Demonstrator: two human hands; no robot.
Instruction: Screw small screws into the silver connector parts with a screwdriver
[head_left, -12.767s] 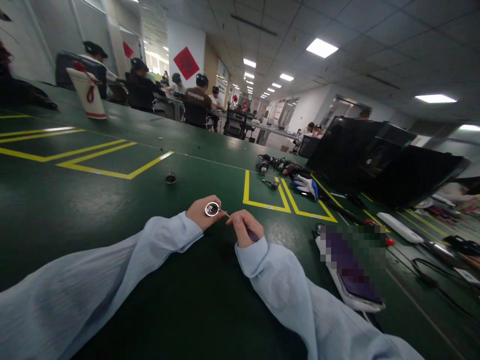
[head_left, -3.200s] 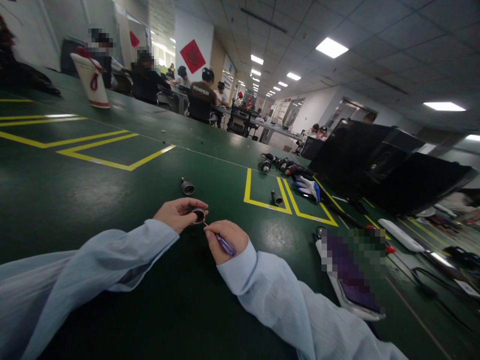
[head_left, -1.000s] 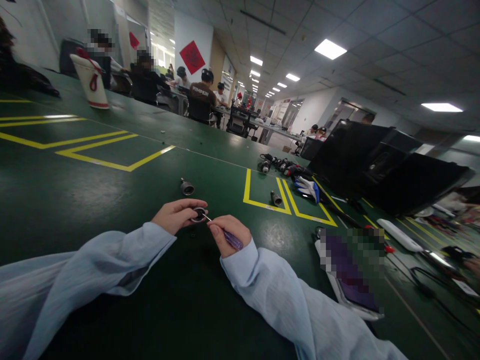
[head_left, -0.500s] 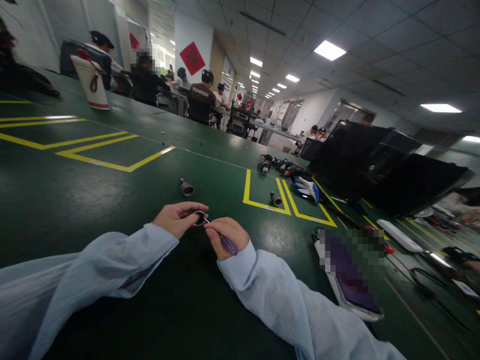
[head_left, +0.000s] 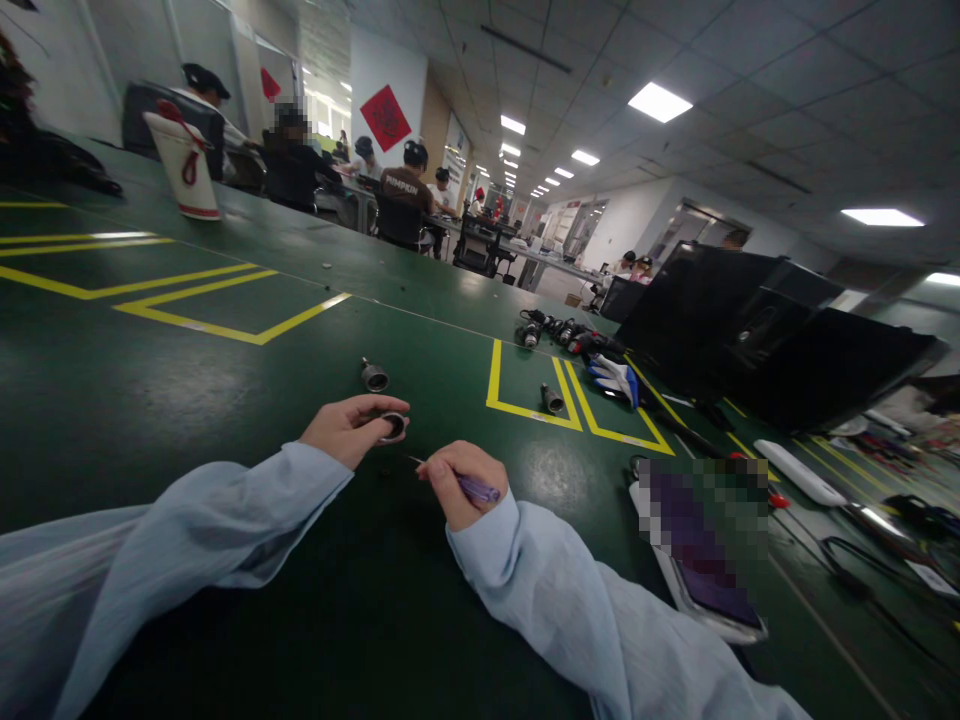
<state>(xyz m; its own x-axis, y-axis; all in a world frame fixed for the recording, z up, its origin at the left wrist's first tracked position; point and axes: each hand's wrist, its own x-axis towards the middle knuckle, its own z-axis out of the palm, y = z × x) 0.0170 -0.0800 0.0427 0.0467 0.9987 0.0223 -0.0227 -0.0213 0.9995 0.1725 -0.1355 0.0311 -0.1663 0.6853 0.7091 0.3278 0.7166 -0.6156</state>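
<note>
My left hand [head_left: 346,428] pinches a small round metal ring part [head_left: 392,426] just above the green table [head_left: 150,400]. My right hand [head_left: 465,484] is closed round a thin screwdriver with a purple handle [head_left: 478,489]; its metal tip points left, a short gap away from the ring part. Both forearms in light blue sleeves rest on the table.
A small metal cylinder [head_left: 374,377] lies beyond my left hand, another [head_left: 553,399] inside a yellow-taped box. A glove [head_left: 613,376], dark tools [head_left: 559,328], black cases [head_left: 750,325], a phone [head_left: 705,560] and cables lie right. A white cup [head_left: 183,166] stands far left; people sit behind.
The screwdriver tip was at the ring part half a second ago; my right hand has pulled back to the right and the tip is now clear of it. My left hand stays put.
</note>
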